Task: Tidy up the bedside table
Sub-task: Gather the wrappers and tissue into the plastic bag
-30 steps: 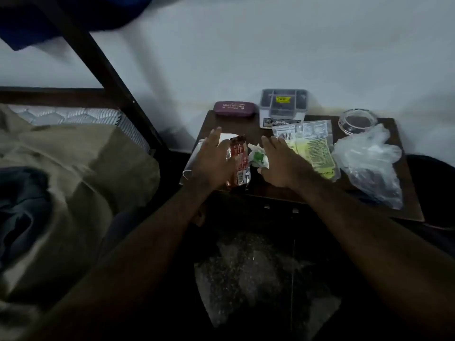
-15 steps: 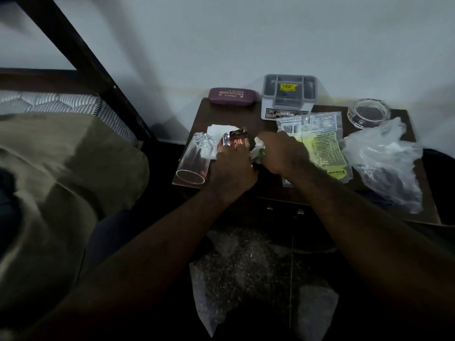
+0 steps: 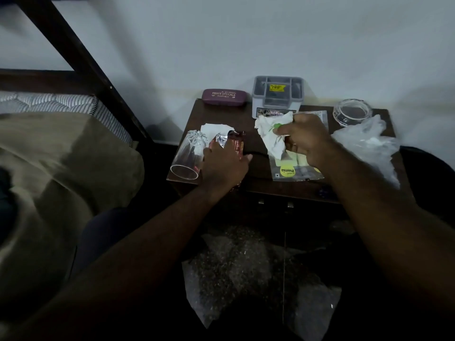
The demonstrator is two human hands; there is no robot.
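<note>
1. Head view, hands: the right hand (image 3: 304, 140) is raised just above the middle of the bench (image 3: 258, 143), with its fingers (image 3: 280, 130) curled tight around a crumpled white tissue (image 3: 272, 134) with a green mark; the tissue hangs from the grip, clear of the wood. The forearm runs in from the near right.
2. The left hand (image 3: 224, 163) lies palm down at the near-left part of the bench, pressing on a red-brown foil wrapper (image 3: 231, 141). Its fingers are closed over the wrapper and the thumb sticks out to the right. The forearm comes in from the near left.
3. Around the left hand: a clear drinking glass (image 3: 188, 156) lies on its side just left of the hand, its mouth toward the near edge. A torn white paper (image 3: 213, 129) lies behind the wrapper.
4. Under the right hand a clear yellow-labelled packet (image 3: 293, 171) lies flat, partly hidden by the wrist.
5. Far edge: a maroon spectacle case (image 3: 223, 97) lies at the left, and a grey compartment box (image 3: 277, 97) stands beside it.
6. Right side: a round glass ashtray (image 3: 352, 114) sits far right, with a crumpled clear plastic bag (image 3: 366, 146) just nearer.
7. The bed (image 3: 61, 156), with an olive blanket, is left of the bench.
</note>
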